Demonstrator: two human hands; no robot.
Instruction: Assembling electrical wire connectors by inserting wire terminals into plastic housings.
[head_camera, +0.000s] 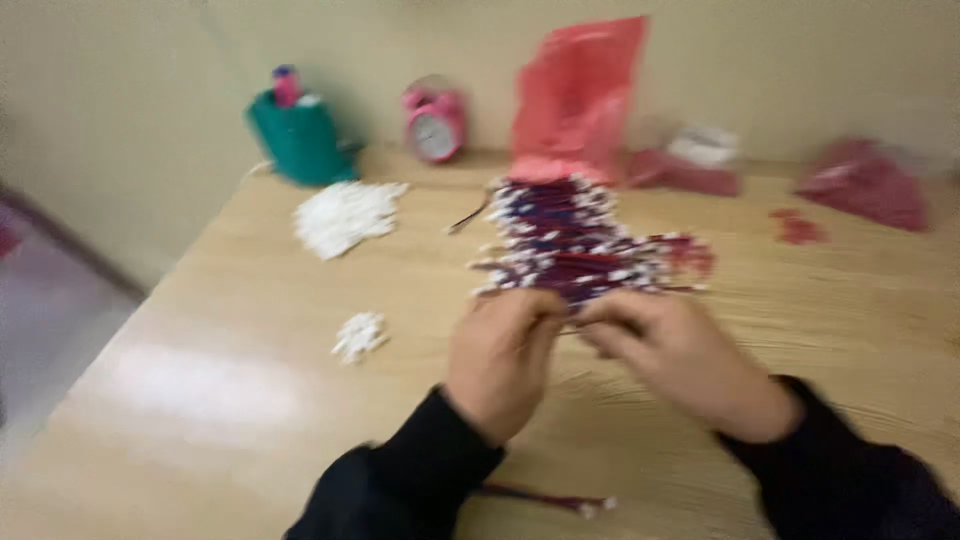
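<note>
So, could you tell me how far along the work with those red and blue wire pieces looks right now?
Done: a single finished-looking wire piece lies near the sleeves. In hand: the left hand and right hand meet over one piece at the near edge of the big wire pile; the blur hides the grip. Left: most of that pile, plus the large and small heaps of white parts on the table.

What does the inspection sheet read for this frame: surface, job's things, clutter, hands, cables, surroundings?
Surface: light wooden table, blurred.
Job's things: pile of red-and-dark wires with white ends.
Clutter: two heaps of white bits, pink alarm clock, teal holder, red plastic bags, one loose wire.
Hands: left hand and right hand meet at the pile's near edge; grip too blurred to tell.
Cables: nothing seen beyond the wires.
Surroundings: plain beige wall.
</note>
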